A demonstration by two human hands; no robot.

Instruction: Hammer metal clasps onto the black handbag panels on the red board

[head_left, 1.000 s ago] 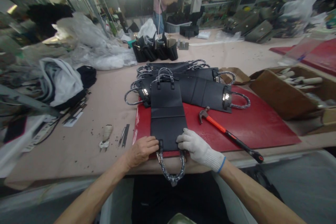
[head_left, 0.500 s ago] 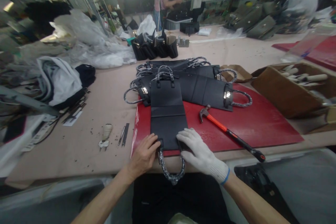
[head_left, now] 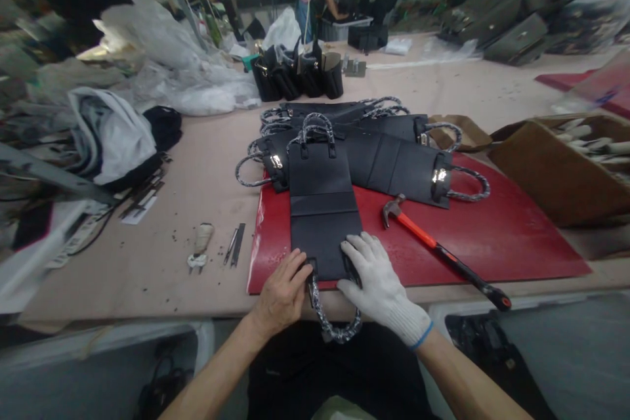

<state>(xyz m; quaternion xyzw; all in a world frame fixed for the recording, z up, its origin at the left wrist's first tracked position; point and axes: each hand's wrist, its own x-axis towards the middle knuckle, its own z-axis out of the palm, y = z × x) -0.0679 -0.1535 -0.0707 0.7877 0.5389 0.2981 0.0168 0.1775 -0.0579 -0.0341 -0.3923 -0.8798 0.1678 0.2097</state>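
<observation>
A flat black leather bag panel (head_left: 322, 210) with a wrapped handle at each end lies lengthwise on a red mat (head_left: 492, 236). My bare left hand (head_left: 283, 292) rests on its near left corner, fingers stretched flat beside the near handle (head_left: 337, 321), which hangs over the table edge. On the near right corner, my right hand (head_left: 377, 282) in a white glove presses down with fingers spread. Behind the panel lies a stack of similar black panels (head_left: 388, 157).
A hammer (head_left: 443, 252) with an orange and black grip lies on the mat to the right. An awl (head_left: 199, 246) and small metal tools (head_left: 236, 243) lie left of the mat. A cardboard box (head_left: 556, 170) stands right. Cloth and plastic pile up left. Two people stand far back.
Both hands slid slightly forward onto the panel's near corners and their fingers flattened. The camera view shifted a little left and downward.
</observation>
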